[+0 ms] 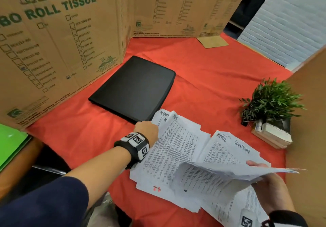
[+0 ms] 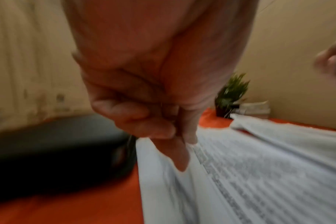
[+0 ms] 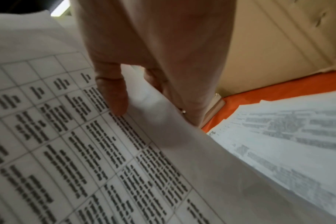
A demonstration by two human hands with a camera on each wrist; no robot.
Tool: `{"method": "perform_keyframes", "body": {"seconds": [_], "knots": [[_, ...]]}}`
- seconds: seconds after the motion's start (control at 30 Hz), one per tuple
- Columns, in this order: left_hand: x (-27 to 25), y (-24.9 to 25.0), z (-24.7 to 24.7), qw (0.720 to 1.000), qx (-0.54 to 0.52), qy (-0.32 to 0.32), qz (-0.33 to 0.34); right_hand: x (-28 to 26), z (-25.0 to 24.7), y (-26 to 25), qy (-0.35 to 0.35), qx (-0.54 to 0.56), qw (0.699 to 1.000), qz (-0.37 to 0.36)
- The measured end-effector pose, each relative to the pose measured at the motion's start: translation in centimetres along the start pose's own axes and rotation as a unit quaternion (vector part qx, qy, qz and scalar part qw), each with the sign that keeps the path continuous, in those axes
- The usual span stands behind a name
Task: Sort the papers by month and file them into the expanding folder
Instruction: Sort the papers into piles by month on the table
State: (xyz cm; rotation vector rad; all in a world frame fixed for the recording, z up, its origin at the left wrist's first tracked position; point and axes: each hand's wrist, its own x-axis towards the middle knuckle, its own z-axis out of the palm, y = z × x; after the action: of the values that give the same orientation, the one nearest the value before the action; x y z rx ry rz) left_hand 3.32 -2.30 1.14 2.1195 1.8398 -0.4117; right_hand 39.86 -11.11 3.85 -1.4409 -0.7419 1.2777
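Printed papers [image 1: 178, 149] lie fanned out on the red cloth, with handwritten months at their tops such as April and September. The black expanding folder [image 1: 134, 87] lies closed and flat just beyond them. My left hand [image 1: 150, 127] pinches the upper left edge of a sheet; the left wrist view shows the curled fingers [image 2: 157, 128] on that paper [image 2: 240, 174]. My right hand [image 1: 261, 177] holds a lifted sheaf [image 1: 220, 172] above the pile, thumb [image 3: 113, 97] on top of a printed table sheet [image 3: 77, 151].
Cardboard walls [image 1: 58, 41] close in the left and back. A small potted plant [image 1: 269, 101] on stacked books stands at the right, next to a brown board [image 1: 310, 113]. A green folder [image 1: 10, 143] lies at the left edge.
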Motion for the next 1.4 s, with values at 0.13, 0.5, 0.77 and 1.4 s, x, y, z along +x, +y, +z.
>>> {"method": "perform_keyframes", "body": {"seconds": [0.13, 0.5, 0.77, 1.4], "knots": [[-1.5, 0.1, -3.2, 0.983, -0.134, 0.074, 0.098, -0.6, 2.8, -0.7, -0.041, 0.059, 0.994, 0.082], [-3.3, 0.6, -2.9, 0.747, -0.623, -0.138, 0.188, 0.1, 5.5, 3.9, -0.049, 0.123, 0.989, 0.068], [0.5, -0.8, 3.0, 0.872, -0.463, 0.033, -0.151, -1.6, 2.0, 4.5, 0.018, 0.042, 0.991, 0.127], [0.5, -0.1, 3.9, 0.996, -0.082, -0.018, -0.031, -4.0, -0.4, 5.5, 0.078, 0.166, 0.962, 0.201]]}}
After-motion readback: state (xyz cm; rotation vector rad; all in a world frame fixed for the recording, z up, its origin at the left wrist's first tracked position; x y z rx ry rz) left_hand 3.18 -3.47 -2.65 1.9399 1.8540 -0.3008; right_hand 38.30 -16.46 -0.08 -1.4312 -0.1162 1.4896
